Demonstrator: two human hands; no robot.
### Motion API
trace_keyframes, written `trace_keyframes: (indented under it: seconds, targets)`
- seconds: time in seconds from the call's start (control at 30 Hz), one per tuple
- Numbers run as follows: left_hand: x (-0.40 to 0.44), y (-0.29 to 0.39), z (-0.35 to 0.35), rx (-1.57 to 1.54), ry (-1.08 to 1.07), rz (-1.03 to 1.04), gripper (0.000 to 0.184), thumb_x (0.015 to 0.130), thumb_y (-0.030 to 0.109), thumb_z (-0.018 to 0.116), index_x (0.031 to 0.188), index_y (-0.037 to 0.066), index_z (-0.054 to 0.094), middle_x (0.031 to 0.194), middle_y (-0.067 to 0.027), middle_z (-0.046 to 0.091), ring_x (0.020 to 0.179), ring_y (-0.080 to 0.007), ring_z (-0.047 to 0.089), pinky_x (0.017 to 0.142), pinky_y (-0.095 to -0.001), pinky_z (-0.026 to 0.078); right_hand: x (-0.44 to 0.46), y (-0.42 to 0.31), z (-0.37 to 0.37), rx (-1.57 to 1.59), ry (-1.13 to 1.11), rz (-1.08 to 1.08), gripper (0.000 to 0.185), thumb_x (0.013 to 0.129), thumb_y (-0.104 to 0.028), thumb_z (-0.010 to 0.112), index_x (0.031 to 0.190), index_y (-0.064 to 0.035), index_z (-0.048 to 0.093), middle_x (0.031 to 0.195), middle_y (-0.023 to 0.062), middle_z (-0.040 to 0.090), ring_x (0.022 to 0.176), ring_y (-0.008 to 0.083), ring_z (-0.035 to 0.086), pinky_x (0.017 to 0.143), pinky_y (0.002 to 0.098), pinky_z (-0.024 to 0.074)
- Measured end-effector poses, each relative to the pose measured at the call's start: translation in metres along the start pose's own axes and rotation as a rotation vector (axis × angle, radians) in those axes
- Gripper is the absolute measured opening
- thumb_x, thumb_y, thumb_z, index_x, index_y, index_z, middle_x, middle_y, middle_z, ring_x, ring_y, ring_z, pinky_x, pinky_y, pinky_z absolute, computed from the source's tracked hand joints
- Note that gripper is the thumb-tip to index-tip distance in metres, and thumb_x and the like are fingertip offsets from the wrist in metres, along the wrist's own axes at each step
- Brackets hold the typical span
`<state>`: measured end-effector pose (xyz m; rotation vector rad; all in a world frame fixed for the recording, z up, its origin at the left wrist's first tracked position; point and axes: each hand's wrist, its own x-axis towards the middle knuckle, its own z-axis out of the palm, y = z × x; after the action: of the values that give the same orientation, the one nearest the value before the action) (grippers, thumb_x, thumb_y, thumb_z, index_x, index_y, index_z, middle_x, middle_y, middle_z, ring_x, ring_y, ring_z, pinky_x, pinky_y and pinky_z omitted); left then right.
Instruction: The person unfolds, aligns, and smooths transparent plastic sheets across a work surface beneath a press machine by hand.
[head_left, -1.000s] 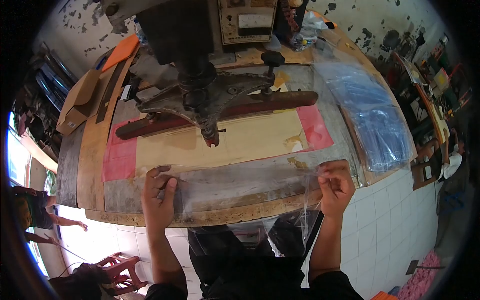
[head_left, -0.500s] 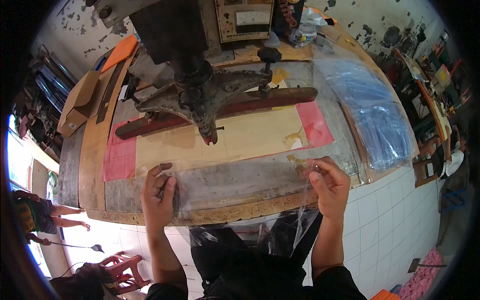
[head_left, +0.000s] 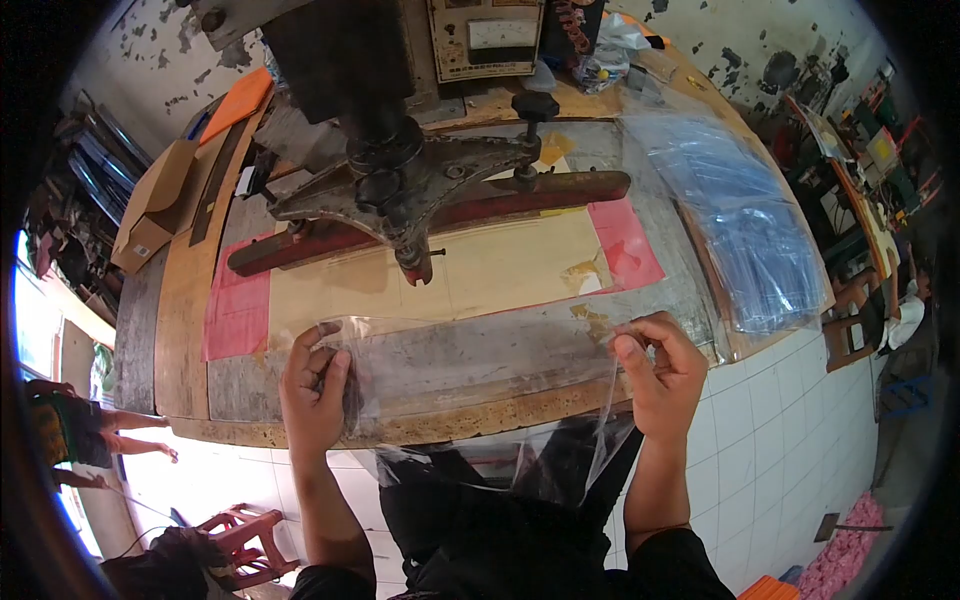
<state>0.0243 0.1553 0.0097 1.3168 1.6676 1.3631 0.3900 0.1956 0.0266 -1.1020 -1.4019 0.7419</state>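
Between my hands stretches a clear plastic sheet point(head_left: 480, 350), its lower part hanging past the table's front edge in front of my legs. My left hand point(head_left: 316, 390) pinches its upper left corner, fingers curled. At the opposite corner my right hand point(head_left: 660, 372) grips the film between thumb and fingers. Just beyond lies a yellowish board point(head_left: 500, 262) with worn patches, over a pink sheet point(head_left: 628, 240) that shows at both ends. Above the board is a long red-brown press bar point(head_left: 560, 192), carried by a dark metal press head point(head_left: 390, 180).
A pile of clear bluish plastic sheets point(head_left: 750, 230) lies on the table's right side. At the left stand a cardboard box point(head_left: 155, 210) and an orange sheet point(head_left: 237, 104). A control box with a meter point(head_left: 490, 38) is at the back. Another person point(head_left: 85, 430) stands far left, near a red stool point(head_left: 245, 545).
The plastic sheet is spread a little flatter and higher between my hands. My right hand has shifted slightly right. The person at the left has moved a long thin tool.
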Motion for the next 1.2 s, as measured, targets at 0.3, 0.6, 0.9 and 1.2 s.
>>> trace_keyframes:
  seconds: [0.3, 0.6, 0.9, 1.2]
  targets:
    - [0.001, 0.008, -0.002, 0.019, 0.008, 0.011, 0.032, 0.104, 0.002, 0.063, 0.135, 0.000, 0.057, 0.076, -0.0012, 0.067, 0.070, -0.0042, 0.058, 0.066, -0.0196, 0.043, 0.019, -0.001, 0.010, -0.205, 0.050, -0.151, 0.015, 0.094, -0.008, 0.080, 0.101, 0.0030, 0.074, 0.087, 0.0071, 0.070, 0.074, 0.0126, 0.062, 0.068, 0.0277, 0.0487]
    - [0.028, 0.025, -0.023, 0.354, -0.145, 0.007, 0.029, 0.100, 0.006, 0.070, 0.129, 0.003, 0.066, 0.068, -0.0063, 0.064, 0.060, -0.0096, 0.053, 0.059, -0.0279, 0.043, 0.073, 0.008, 0.021, -0.374, -0.237, -0.056, 0.015, 0.093, -0.003, 0.079, 0.107, 0.0001, 0.074, 0.094, 0.0119, 0.072, 0.074, 0.0183, 0.071, 0.066, 0.0303, 0.0541]
    - [0.092, 0.005, -0.034, 0.472, -0.239, 0.101, 0.024, 0.103, 0.013, 0.069, 0.122, 0.000, 0.073, 0.080, -0.0076, 0.070, 0.069, -0.0111, 0.059, 0.065, -0.0305, 0.050, 0.125, 0.030, 0.044, -0.618, -0.500, -0.229, 0.021, 0.095, -0.004, 0.071, 0.114, -0.0035, 0.080, 0.096, 0.0119, 0.071, 0.077, 0.0226, 0.066, 0.070, 0.0333, 0.0528]
    - [0.092, 0.004, -0.030, 0.408, -0.222, 0.019, 0.026, 0.102, 0.015, 0.071, 0.121, -0.001, 0.076, 0.090, -0.0076, 0.076, 0.075, -0.0091, 0.059, 0.071, -0.0289, 0.051, 0.115, 0.040, 0.052, -0.663, -0.435, -0.178, 0.026, 0.095, 0.000, 0.067, 0.118, -0.0043, 0.079, 0.104, 0.0159, 0.065, 0.087, 0.0338, 0.069, 0.077, 0.0421, 0.0561]
